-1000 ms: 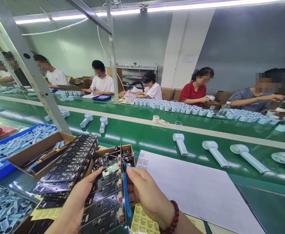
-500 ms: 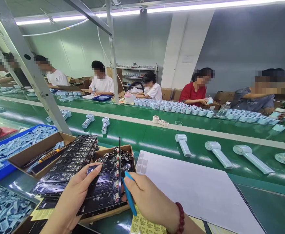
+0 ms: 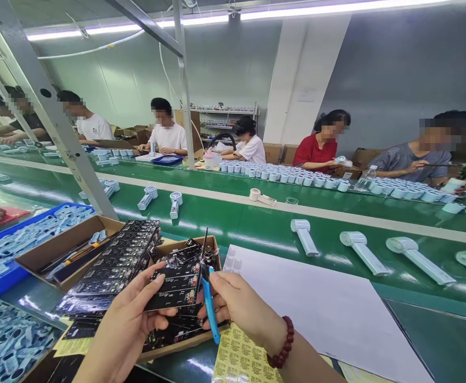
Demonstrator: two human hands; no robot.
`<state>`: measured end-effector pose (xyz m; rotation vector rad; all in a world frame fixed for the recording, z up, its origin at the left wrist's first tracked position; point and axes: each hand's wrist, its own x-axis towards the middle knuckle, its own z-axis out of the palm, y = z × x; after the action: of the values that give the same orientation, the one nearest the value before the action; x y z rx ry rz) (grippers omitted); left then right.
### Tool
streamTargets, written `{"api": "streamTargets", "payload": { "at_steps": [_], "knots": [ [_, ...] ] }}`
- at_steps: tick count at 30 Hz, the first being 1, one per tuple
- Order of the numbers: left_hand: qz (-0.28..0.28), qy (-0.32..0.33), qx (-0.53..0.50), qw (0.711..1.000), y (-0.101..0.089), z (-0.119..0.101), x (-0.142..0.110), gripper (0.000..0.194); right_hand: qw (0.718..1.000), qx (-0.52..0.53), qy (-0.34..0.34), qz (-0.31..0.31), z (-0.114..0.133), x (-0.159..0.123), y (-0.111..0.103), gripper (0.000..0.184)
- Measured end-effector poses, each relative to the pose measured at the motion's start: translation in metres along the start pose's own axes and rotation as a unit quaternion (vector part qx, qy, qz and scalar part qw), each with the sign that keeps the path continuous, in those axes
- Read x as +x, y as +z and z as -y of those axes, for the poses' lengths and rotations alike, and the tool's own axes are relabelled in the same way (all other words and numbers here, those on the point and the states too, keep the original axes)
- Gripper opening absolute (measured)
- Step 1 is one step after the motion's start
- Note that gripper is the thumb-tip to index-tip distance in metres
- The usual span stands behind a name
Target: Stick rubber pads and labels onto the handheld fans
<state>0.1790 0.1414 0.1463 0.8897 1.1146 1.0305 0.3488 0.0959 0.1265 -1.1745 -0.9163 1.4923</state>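
My left hand (image 3: 127, 327) is closed on a panel of black circuit boards (image 3: 175, 290), thumb on top, held over a cardboard box (image 3: 185, 343) of loose black boards. My right hand (image 3: 239, 306), with a red bead bracelet at the wrist, pinches a blue-handled cutter (image 3: 210, 311) and the thin side strip (image 3: 201, 260) of the panel, which sticks up at the panel's right edge. A stack of whole black board panels (image 3: 115, 266) lies just left of the box.
A white sheet (image 3: 316, 308) and yellow label sheets (image 3: 241, 359) lie to my right. Left are a cardboard tray of tools (image 3: 63, 252) and a blue bin (image 3: 1, 276) of pale blue parts. Handheld fans (image 3: 305, 236) ride the green conveyor (image 3: 257, 223). Several people sit opposite.
The board panel has come down from nearly upright to flat and low over the box. Its side strip now leans away in my right hand. The fans on the conveyor drifted right.
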Motion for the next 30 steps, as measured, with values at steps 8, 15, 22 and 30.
{"api": "streamTargets", "payload": {
  "at_steps": [8,15,22,30],
  "knots": [
    [-0.014,0.073,0.023,0.997,-0.002,0.015,0.000,0.068,0.990,-0.140,-0.008,0.009,-0.007,-0.035,0.003,0.061],
    [-0.046,-0.031,-0.092,0.994,0.010,0.007,-0.006,0.024,1.000,-0.012,0.004,0.001,-0.011,-0.035,0.013,0.069],
    [-0.013,0.019,0.023,0.999,0.021,-0.004,0.012,0.029,0.995,0.047,-0.081,-0.020,-0.013,-0.036,0.014,0.070],
    [0.056,0.125,0.291,0.947,0.004,-0.016,0.002,0.064,0.893,-0.433,-0.119,0.022,-0.032,-0.044,0.022,0.030]
  ]
}}
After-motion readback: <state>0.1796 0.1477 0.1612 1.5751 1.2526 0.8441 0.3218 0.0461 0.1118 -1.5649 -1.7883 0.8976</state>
